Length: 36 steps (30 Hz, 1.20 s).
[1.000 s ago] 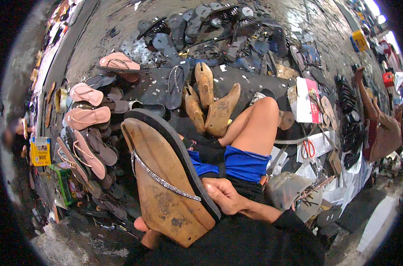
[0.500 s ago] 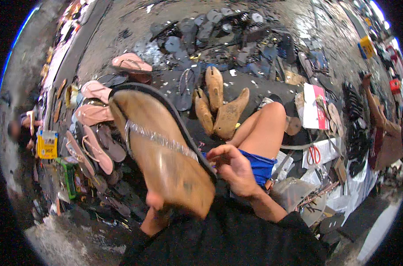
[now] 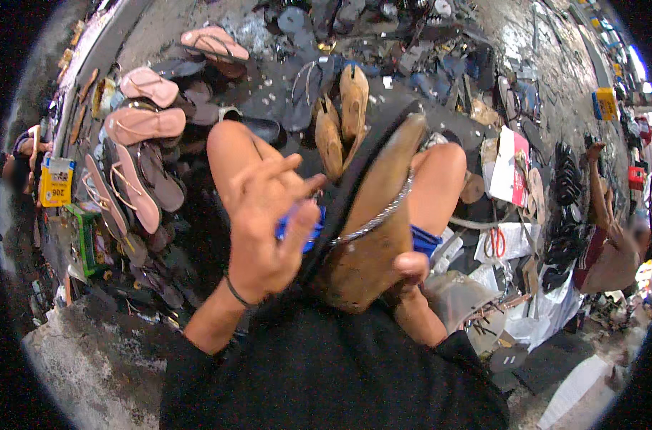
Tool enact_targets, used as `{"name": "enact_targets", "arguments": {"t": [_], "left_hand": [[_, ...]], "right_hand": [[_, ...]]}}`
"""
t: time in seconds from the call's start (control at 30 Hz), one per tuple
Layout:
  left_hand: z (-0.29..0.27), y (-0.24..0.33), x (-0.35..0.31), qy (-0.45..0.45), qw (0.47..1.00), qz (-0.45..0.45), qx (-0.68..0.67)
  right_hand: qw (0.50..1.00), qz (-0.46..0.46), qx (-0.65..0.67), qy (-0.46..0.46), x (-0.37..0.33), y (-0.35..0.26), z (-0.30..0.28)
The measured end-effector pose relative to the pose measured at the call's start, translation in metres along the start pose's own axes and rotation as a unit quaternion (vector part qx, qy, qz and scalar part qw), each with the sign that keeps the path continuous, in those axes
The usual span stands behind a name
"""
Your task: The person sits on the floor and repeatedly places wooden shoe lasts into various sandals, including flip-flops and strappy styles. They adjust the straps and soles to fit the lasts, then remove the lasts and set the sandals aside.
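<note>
A wooden shoe last (image 3: 372, 269) with a black-soled sandal on it tilts in front of my lap, toe up and to the right. The sandal's silver braided strap (image 3: 380, 217) crosses the last. My right hand (image 3: 412, 271) grips the heel end, thumb on top and the other fingers hidden beneath. Beside the sole's left edge, my left hand (image 3: 265, 226) is open with fingers spread, holding nothing. Beyond it, more wooden lasts (image 3: 353, 104) lie on the ground, one partly hidden behind the sandal.
Pink sandals (image 3: 145, 125) and dark ones lie in a group at left, near a green crate (image 3: 89, 240). Red-handled scissors (image 3: 495, 242) rest on white material at right, by a clear container (image 3: 458, 294). Scraps litter the far ground. Another person (image 3: 609, 247) sits far right.
The last with the sandal has passed from my left hand to my right and swung from left to right. My left hand is now free and spread; my right hand has closed on the heel end.
</note>
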State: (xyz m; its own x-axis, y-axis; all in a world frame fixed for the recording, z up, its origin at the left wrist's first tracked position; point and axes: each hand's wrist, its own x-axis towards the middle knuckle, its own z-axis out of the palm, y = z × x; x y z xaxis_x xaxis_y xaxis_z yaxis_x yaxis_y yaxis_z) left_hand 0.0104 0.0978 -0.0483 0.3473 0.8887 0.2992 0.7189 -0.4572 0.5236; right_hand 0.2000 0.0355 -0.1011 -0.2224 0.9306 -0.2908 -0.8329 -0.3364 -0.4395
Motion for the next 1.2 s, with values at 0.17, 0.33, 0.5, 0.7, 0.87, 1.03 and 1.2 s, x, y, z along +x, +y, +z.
{"name": "enact_targets", "arguments": {"t": [0.17, 0.33, 0.5, 0.7, 0.87, 1.03, 1.2], "left_hand": [[0.019, 0.024, -0.029, -0.262, 0.817, -0.287, -0.426], [0.033, 0.040, -0.064, -0.239, 0.754, -0.292, -0.538], [0.017, 0.045, -0.075, -0.224, 0.755, -0.315, -0.530], [0.003, 0.033, -0.070, -0.272, 0.713, -0.327, -0.558], [0.056, 0.012, -0.072, -0.225, 0.639, -0.236, -0.696], [0.028, -0.022, -0.061, -0.216, 0.784, -0.260, -0.521], [0.063, -0.049, -0.095, -0.177, 0.809, -0.309, -0.468]], "right_hand": [[0.992, 0.010, 0.095, 0.077, -0.034, -0.024, 0.011], [0.973, 0.049, 0.128, 0.187, -0.059, -0.024, 0.009], [0.968, 0.018, 0.166, 0.185, -0.059, -0.017, 0.001], [0.997, 0.036, 0.061, 0.037, -0.042, -0.031, 0.009], [0.996, 0.028, 0.021, -0.083, -0.013, -0.017, -0.007], [0.978, 0.083, -0.190, 0.037, 0.004, -0.022, -0.039], [0.907, 0.077, -0.413, 0.034, 0.032, 0.051, -0.070]]}}
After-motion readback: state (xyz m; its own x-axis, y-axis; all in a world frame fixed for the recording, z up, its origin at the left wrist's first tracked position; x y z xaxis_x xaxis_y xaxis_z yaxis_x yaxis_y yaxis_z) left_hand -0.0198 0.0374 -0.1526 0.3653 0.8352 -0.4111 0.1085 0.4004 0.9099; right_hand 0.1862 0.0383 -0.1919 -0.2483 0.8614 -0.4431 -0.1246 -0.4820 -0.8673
